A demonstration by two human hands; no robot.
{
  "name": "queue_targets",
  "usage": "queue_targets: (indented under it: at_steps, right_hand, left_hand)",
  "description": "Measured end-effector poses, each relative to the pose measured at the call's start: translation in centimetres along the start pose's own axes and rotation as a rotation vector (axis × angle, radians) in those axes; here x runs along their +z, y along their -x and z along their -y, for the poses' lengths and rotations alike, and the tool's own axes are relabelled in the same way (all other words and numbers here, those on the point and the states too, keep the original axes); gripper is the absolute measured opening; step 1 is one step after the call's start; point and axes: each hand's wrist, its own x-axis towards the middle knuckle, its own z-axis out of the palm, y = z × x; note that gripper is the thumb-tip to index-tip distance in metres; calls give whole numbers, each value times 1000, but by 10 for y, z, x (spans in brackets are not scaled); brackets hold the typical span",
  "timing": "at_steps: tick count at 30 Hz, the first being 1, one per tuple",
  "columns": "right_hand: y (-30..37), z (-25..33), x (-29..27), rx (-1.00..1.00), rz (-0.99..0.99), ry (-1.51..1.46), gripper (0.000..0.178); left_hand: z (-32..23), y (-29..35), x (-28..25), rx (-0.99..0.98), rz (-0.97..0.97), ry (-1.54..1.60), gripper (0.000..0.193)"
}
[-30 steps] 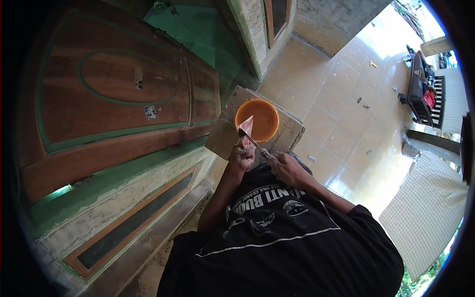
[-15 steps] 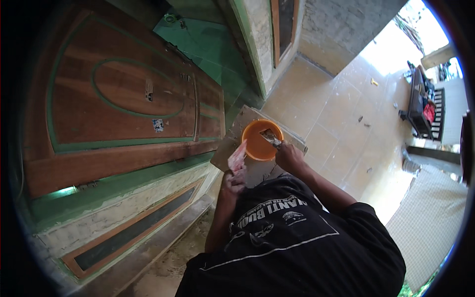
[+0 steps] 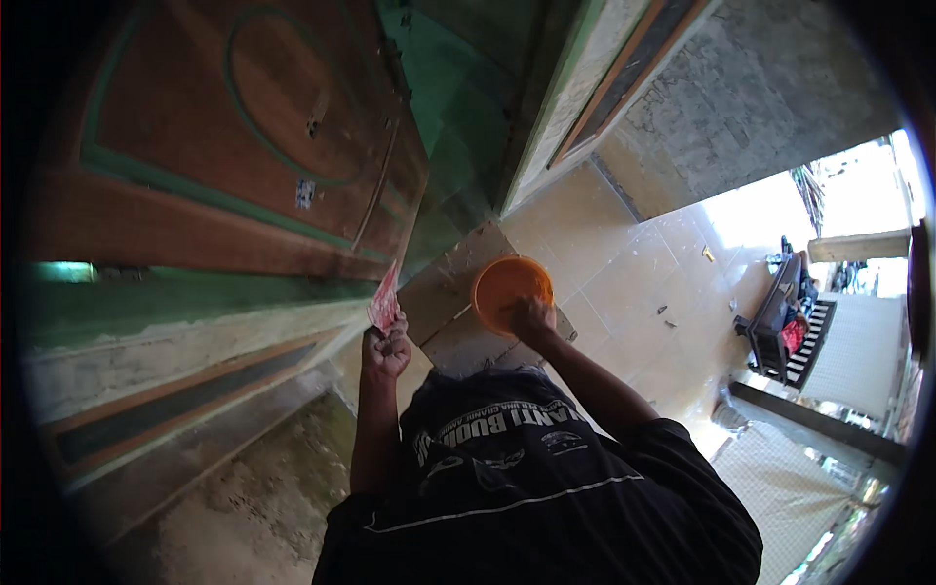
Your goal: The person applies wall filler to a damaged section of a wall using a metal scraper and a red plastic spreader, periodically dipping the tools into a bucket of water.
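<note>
An orange bucket (image 3: 495, 283) stands on a worn, flat board-like top (image 3: 456, 343) in front of me. My right hand (image 3: 532, 320) is closed at the bucket's near right rim, reaching into it. The putty knife that it gripped half a second ago is now hidden by the hand and the shade inside. My left hand (image 3: 388, 353) is raised to the left of the bucket, its fingers closed round a thin, flat, pinkish-red piece smeared with white (image 3: 386, 300). That piece points up, apart from the bucket.
A brown panelled door (image 3: 195, 146) with green trim takes up the left. Beyond the bucket is a wall corner with a wood-framed pane (image 3: 609, 88). Small scraps dot the tiled floor (image 3: 634, 283). At the right stands a dark slatted bench (image 3: 780, 331) with things on it.
My left hand has moved left, away from the bucket, with the pinkish-red piece. My right hand has reached into the bucket, taking the putty knife out of sight. The view has turned.
</note>
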Motion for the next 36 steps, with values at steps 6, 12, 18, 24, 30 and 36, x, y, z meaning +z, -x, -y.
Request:
queue_targets:
  at_steps: [6, 12, 18, 24, 30, 36]
  right_hand:
    - [-25, 12, -8, 22, -157, -151, 27]
    - [-49, 0, -10, 44, 18, -117, 33]
    - [-41, 5, 1, 100, -1, -120, 30]
    - [-4, 3, -62, 174, -21, -360, 44]
    - [34, -46, -90, 241, 187, -563, 35]
    - [45, -91, -59, 223, 258, -835, 21]
  left_hand:
    - [-22, 14, -15, 58, 4, -3, 23]
    - [-52, 28, 4, 90, 21, -113, 21]
    - [-60, 14, 14, 17, 110, -162, 20]
    - [-44, 11, 9, 27, 131, -203, 20]
    - [-32, 16, -1, 30, 52, -213, 20]
    - [-32, 15, -3, 46, 89, -214, 20]
